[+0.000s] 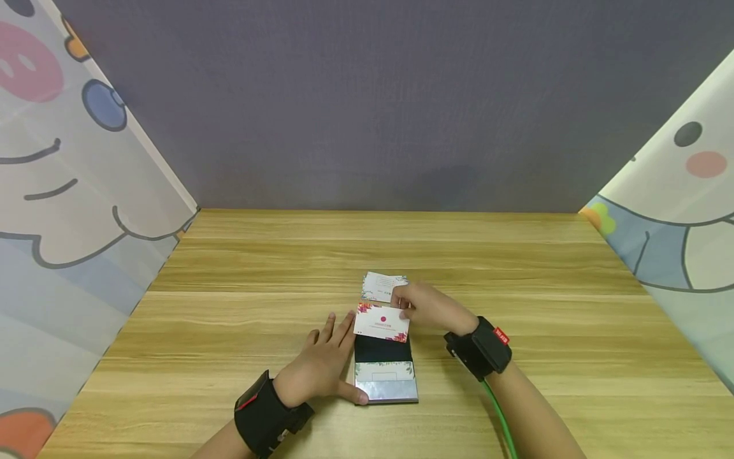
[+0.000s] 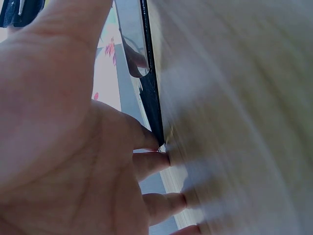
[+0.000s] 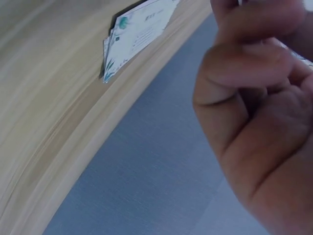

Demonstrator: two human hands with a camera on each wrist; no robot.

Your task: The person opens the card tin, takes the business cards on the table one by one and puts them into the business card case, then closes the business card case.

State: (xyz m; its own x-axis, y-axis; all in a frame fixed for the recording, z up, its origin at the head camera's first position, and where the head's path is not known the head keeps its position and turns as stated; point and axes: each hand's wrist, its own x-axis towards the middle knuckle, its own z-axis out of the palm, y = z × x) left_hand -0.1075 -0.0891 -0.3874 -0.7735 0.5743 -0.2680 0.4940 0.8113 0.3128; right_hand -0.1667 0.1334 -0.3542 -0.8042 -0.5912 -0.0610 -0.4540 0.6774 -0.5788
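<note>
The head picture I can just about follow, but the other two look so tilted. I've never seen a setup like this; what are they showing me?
There is no machine here, just a person's two bare hands, with black straps on the wrists. The head picture comes from a camera worn on the head, looking forward and down. The tilted ones come from a camera on each wrist, close to each hand.

On the wooden table lies what looks like an open card case, with more cards beyond it. The right hand pinches a flowered card by its edge. The left hand holds no card; its thumb touches the case's near corner.
</note>
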